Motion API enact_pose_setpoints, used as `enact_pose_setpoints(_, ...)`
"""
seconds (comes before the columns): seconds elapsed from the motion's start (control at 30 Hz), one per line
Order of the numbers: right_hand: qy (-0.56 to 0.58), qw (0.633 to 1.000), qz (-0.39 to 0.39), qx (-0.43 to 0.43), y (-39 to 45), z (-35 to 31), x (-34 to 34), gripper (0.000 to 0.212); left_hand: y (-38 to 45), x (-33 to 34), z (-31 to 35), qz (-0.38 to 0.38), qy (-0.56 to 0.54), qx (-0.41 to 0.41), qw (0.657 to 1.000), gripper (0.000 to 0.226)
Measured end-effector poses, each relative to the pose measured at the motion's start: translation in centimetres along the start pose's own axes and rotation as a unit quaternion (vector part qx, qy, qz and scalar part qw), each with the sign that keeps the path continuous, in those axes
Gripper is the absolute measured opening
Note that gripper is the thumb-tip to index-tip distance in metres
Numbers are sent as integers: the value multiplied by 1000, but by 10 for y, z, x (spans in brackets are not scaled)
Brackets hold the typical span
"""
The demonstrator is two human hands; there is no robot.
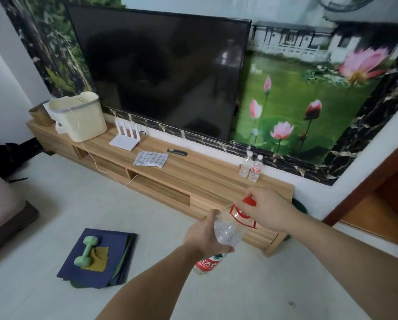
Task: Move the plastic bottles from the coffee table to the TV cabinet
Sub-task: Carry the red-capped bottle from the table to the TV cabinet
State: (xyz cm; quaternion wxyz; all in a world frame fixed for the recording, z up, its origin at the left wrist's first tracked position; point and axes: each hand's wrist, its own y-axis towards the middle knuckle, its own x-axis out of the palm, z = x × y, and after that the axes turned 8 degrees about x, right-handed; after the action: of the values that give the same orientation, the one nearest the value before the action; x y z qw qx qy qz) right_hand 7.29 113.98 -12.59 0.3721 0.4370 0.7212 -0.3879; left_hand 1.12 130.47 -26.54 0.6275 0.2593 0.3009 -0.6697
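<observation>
My left hand (198, 234) is closed around a clear plastic bottle (208, 264) whose red label shows below my fingers. My right hand (267, 209) grips the top of a second clear bottle (242, 215) with a red cap and a red-outlined label. The two held bottles overlap in front of the right end of the wooden TV cabinet (193, 172), so where one ends is hard to tell. Two small clear bottles (245, 165) (255, 168) stand upright side by side on the cabinet top, near the wall at its right end.
On the cabinet are a cream basket (80, 116), a white router (124, 139), a checked cloth (150, 159) and a dark remote (177, 152). A large TV (161, 72) hangs above. A green dumbbell (87, 250) lies on a blue mat on the floor.
</observation>
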Motion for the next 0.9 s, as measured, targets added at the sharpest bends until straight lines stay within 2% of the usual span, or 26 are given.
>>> enact_pose_setpoints(0.2, 48, 998, -38, -5, 112, 40, -18, 27, 100, 3, -1, 9, -5, -34, 999, 99)
enact_pose_setpoints(0.33, 76, 995, -51, -30, 184, 62, -28, 36, 163, 4, 3, 29, -12, -72, 997, 95)
enact_pose_setpoints(0.47, 94, 992, -65, -44, 248, 78, -45, 33, 224, 2, 5, 28, -19, -88, 996, 98)
enact_pose_setpoints(0.73, 43, 997, -46, -39, 370, 86, -76, 27, 351, -5, -11, 10, -43, -73, 996, 103)
enact_pose_setpoints(0.9, 13, 999, -32, -1, 437, 85, -83, 26, 432, -13, -36, -5, -72, -54, 996, 96)
